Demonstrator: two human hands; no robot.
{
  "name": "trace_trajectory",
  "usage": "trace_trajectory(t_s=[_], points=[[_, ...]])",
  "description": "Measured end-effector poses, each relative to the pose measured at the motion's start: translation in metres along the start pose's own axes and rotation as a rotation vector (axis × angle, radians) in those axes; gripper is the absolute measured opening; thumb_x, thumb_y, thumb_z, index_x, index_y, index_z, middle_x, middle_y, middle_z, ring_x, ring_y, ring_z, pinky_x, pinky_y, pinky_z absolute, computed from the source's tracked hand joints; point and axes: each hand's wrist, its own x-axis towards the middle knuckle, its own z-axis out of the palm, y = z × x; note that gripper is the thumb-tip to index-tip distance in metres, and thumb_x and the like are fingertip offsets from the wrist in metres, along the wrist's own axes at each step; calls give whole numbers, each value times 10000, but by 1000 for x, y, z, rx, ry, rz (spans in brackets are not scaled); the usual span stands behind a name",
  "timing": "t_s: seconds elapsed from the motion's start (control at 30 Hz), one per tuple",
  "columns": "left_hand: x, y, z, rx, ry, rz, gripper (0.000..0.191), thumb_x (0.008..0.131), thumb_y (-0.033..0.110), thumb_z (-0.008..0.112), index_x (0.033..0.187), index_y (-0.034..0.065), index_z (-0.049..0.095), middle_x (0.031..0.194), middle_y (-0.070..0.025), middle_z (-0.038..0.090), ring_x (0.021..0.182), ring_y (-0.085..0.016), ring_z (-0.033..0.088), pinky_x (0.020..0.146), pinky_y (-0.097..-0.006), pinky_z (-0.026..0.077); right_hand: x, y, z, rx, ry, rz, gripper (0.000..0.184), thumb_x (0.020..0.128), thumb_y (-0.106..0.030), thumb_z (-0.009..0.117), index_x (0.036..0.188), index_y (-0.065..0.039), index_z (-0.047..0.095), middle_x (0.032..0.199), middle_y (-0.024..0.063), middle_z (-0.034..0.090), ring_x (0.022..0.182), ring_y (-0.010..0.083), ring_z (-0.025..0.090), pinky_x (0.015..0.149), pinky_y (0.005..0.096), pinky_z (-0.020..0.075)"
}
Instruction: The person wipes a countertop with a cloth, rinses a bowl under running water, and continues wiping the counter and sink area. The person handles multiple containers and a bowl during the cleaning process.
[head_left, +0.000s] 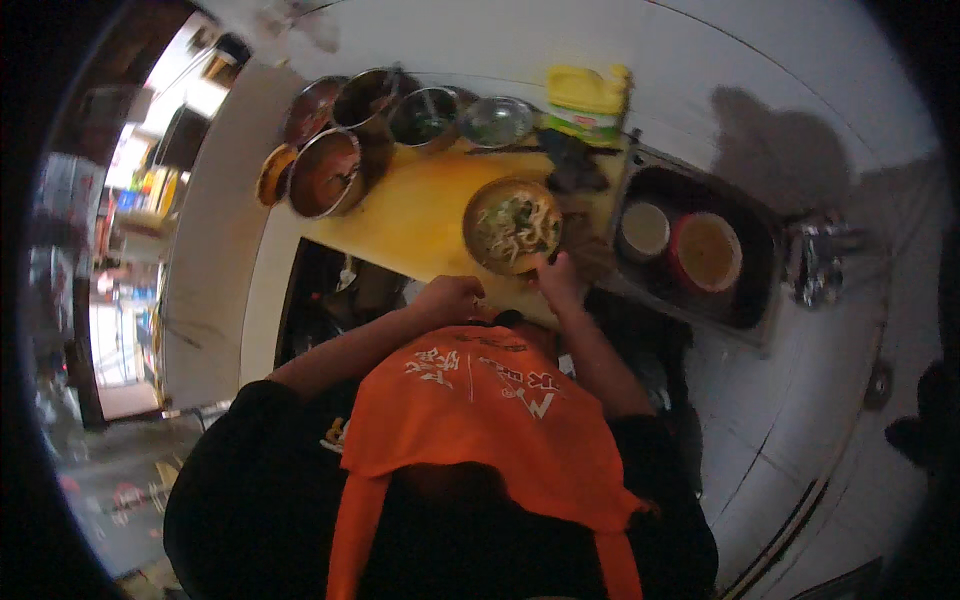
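Observation:
A round brown bowl (472, 251) holds pale noodle-like strips (517, 238) and chopped greens, and stands at the near right part of the yellow cutting board (409, 202). My right hand (561, 283) grips its near right rim, thumb at the edge. Left of the bowl, at the board's near edge, my left hand (448, 297) is held close to the orange apron (480, 405). Its fingers look bent and partly hidden, so whether anything is in them is unclear.
Several metal pots and bowls, among them a large pot (324, 174), line the board's far left. A yellow jug (586, 101) and a dark cloth (574, 161) are behind the brown bowl. The sink (697, 319) at right contains a white container (645, 229) and a red-rimmed bowl (706, 251).

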Motion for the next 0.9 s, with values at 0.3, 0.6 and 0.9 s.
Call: trace_trajectory(t_s=[0.3,0.6,0.9], points=[[-48,-97,-30,-155,135,-95,350,886,307,725,1134,62,695,972,-159,726,917,-299,708,823,-403,555,3,-19,-76,-987,210,-548,522,942,-247,633,1405,-47,498,1357,221,556,1252,373,536,1007,481,445],[-43,-384,-108,-730,519,-384,387,974,340,574,1169,18,662,866,-124,713,742,-224,697,664,-383,558,-97,0,37,-403,200,-134,460,1017,-369,554,1292,-4,609,1072,228,681,972,388,647,846,457,487],[-20,-492,-228,-1392,496,-211,213,1007,257,605,1136,94,557,984,-21,582,859,-157,589,733,-343,549,-86,-138,237,-144,-87,8,431,936,-327,644,1190,21,626,1057,104,649,820,213,605,741,383,497]])
